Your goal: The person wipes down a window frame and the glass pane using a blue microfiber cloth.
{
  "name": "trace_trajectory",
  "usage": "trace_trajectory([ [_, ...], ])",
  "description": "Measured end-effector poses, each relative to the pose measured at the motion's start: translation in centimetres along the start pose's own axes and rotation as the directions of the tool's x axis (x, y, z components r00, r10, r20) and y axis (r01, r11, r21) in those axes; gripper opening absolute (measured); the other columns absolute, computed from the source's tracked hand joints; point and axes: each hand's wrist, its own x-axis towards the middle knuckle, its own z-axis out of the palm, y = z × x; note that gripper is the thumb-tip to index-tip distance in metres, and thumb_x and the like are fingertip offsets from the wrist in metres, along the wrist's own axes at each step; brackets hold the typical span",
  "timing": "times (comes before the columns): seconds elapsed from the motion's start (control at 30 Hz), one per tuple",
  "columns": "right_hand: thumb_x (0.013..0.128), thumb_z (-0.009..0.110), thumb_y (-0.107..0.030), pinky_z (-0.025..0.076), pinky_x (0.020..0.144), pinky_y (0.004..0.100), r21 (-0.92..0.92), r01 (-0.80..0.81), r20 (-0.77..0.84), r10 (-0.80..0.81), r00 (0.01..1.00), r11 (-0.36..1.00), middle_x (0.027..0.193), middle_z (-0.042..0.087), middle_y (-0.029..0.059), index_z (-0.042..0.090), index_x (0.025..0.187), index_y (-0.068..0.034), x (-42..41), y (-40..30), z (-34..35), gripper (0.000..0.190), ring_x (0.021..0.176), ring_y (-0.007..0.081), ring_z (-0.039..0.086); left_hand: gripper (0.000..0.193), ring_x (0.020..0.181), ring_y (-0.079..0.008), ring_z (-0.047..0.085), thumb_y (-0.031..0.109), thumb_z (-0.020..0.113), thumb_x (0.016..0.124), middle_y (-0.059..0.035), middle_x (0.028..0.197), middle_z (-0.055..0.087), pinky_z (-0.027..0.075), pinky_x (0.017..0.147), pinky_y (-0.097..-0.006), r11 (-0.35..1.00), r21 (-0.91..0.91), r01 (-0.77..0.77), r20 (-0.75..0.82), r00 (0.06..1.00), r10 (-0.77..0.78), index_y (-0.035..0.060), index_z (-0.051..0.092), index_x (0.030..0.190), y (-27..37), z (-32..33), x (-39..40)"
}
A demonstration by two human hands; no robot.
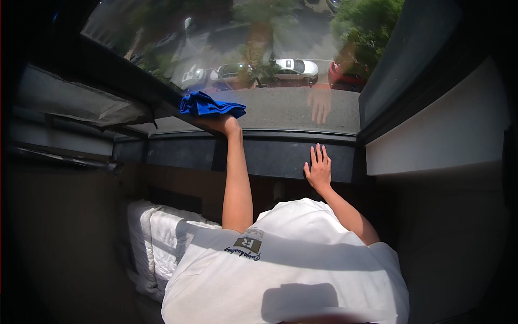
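Note:
A folded blue cloth is in my left hand, which reaches up to the window pane near the dark frame at its left. The cloth covers most of my fingers. My right hand is palm down over the dark windowsill, fingers spread and nothing in it. Whether its palm presses on the sill I cannot tell. A reflection of that hand shows in the glass above it.
Dark window frame and a pale wall bound the right side. At the left hangs a greyish translucent sheet. White quilted bedding lies low on the left. Parked cars and trees are outside, below.

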Motion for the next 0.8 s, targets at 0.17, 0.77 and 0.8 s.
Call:
trace_trajectory([
  [0.17,0.086,0.061,-0.028,0.032,0.110,0.0475,0.015,-0.019,-0.007,0.019,1.000,1.000,0.153,0.035,0.0199,0.044,0.143,-0.001,0.0,0.6,0.2,0.065,0.143,0.0367,0.030,0.065,0.120,-0.0221,0.042,-0.009,0.064,0.078,-0.0124,0.129,0.037,0.033,0.107,-0.0364,0.995,-0.083,-0.049,0.159,0.985,0.061,0.0018,0.027,0.131,2.5,3.5,-7.6],
  [0.77,0.096,0.045,-0.038,0.021,0.116,0.0483,-0.097,0.089,0.005,-0.089,0.996,0.991,0.161,0.021,0.0163,0.020,0.156,-0.008,-0.8,2.2,1.8,0.072,0.147,0.0320,0.023,0.039,0.095,-0.0352,0.042,0.000,0.066,0.073,-0.0177,0.098,0.041,0.033,0.079,-0.0480,0.830,-0.028,-0.556,0.563,0.678,0.473,0.0061,0.049,0.107,14.6,12.2,-26.1],
  [0.8,0.096,0.046,-0.038,0.023,0.115,0.0480,-0.119,0.093,0.049,-0.087,0.995,0.989,0.159,0.024,0.0170,0.024,0.154,-0.006,-0.8,2.0,1.3,0.070,0.146,0.0326,0.025,0.039,0.093,-0.0348,0.043,-0.001,0.065,0.071,-0.0172,0.098,0.041,0.034,0.077,-0.0479,0.800,-0.025,-0.600,0.606,0.627,0.489,0.0066,0.050,0.106,13.9,11.9,-25.5],
])
